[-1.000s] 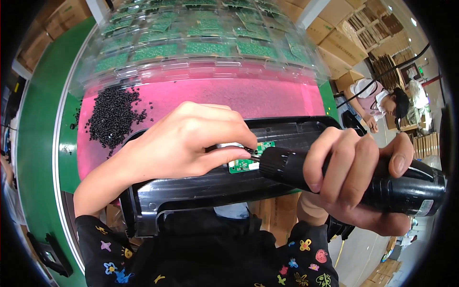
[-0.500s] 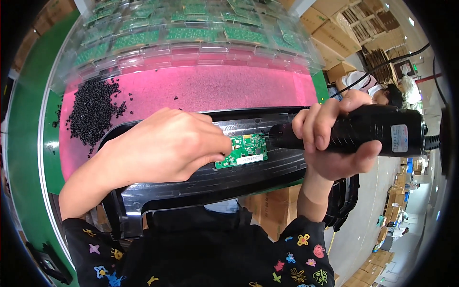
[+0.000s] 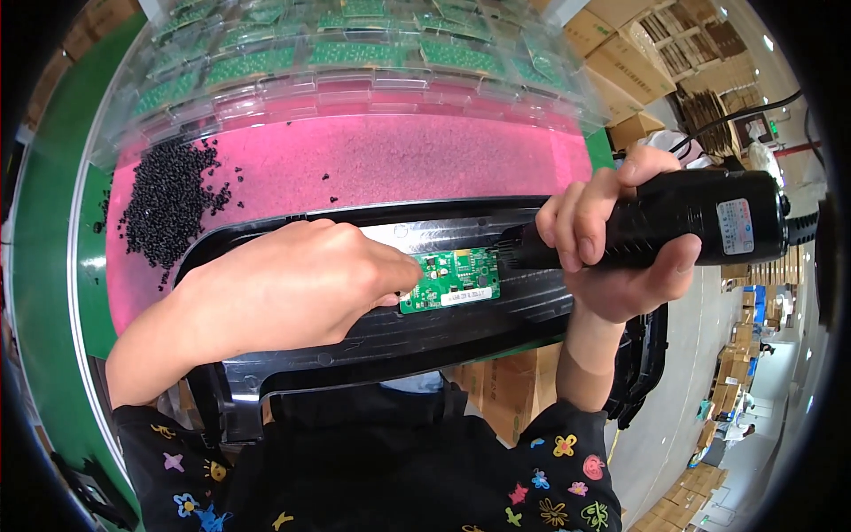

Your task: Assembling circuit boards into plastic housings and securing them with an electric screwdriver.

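A green circuit board (image 3: 454,277) with a white label strip lies inside a long black plastic housing (image 3: 523,310) in front of me. My left hand (image 3: 297,279) reaches over the housing from the left, its fingertips pinched together at the board's left end. Whatever those fingers hold, if anything, is hidden. In my right hand (image 3: 607,232) is a black electric screwdriver (image 3: 714,217), lying sideways with its front end pointing left. The tip is at the board's upper right corner; whether it touches a screw there is too small to tell.
Small black screws (image 3: 168,208) lie heaped on the pink mat (image 3: 372,160) at the left, with a few strays. Clear plastic trays (image 3: 355,80) of green boards stand at the back. A black cable (image 3: 745,108) hangs at the right. Cardboard boxes (image 3: 629,66) are stacked beyond.
My left fingers have drawn back a little to the left, baring more of the board. The screwdriver's rear end has tipped slightly; its tip stays by the board's right corner.
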The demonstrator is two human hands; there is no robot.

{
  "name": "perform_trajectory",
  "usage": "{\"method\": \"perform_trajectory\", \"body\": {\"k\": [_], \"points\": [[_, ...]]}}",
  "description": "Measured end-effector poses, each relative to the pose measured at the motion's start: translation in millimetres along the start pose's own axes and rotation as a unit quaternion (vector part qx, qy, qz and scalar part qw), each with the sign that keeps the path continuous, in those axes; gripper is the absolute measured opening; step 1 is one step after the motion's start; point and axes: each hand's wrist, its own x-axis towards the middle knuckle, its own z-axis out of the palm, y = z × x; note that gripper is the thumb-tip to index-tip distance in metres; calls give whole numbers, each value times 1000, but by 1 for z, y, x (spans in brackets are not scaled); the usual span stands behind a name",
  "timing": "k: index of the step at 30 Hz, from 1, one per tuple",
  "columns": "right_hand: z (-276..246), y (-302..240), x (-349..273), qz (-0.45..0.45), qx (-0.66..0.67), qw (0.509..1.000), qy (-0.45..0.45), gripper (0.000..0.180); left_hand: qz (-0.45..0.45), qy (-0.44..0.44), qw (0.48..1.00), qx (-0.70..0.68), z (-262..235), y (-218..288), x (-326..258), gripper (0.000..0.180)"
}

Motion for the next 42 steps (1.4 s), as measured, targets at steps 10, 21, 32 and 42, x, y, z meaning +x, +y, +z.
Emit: {"method": "perform_trajectory", "body": {"k": [10,21,32,42], "points": [[2,5,0,24,-10,1000,-9,65,-35,-12,999,5,-1,7,-5,21],[25,-7,-13,-91,68,993,-17,59,39,62,997,18,3,-1,1,14],[51,-31,-10,-164,106,979,-64,48,110,143,983,-41,2,1,2,15],[51,-30,-11,-168,102,978,-67,48,111,157,980,-45,6,1,1,15]]}}
